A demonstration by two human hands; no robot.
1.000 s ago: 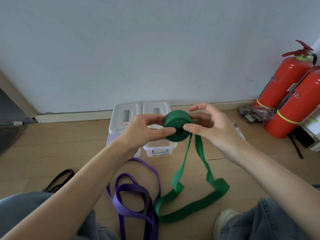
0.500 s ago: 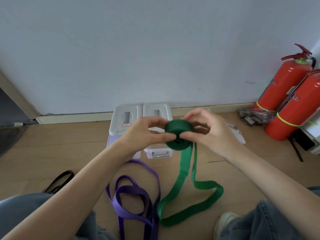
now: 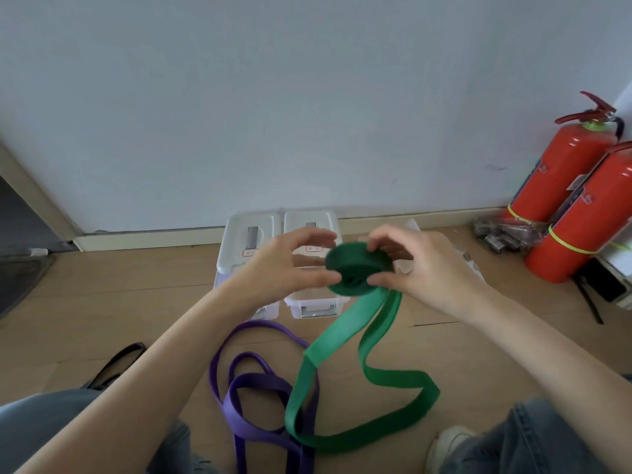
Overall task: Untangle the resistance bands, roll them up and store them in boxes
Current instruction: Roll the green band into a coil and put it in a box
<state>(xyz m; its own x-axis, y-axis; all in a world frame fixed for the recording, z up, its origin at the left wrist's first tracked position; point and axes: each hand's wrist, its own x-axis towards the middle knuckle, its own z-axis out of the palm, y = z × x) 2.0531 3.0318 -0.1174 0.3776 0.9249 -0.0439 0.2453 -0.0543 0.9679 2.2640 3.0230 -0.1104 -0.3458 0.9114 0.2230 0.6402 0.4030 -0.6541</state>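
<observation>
At the centre of the frame, held in the air above the floor, is the green band (image 3: 359, 273), part of it wound into a flat coil and the remainder hanging as two strands that run down to a loose loop on the wooden floor (image 3: 102, 309) at lower centre. The left hand (image 3: 290, 265) holds the coil's left edge, thumb against the near rim and fingers extended over the far side. The right hand (image 3: 420, 265) pinches the coil's right side between its thumb below and curled fingers above. Judgement: the band looks light, limp and rubbery; a coil of this kind tends to spring open if released, so it is best held across the flat faces with the outer turn pinned, the free strands being fed in flat and without twist. The purple band (image 3: 253, 398) lies unrolled at lower centre-left, and the green loop crosses over it there, touching; that crossing could drag as the tail is drawn up. Two white lidded boxes (image 3: 249, 241) stand side by side behind the hands, against the wall, both lids on. Two red fire extinguishers (image 3: 564, 172) stand at the right edge.
</observation>
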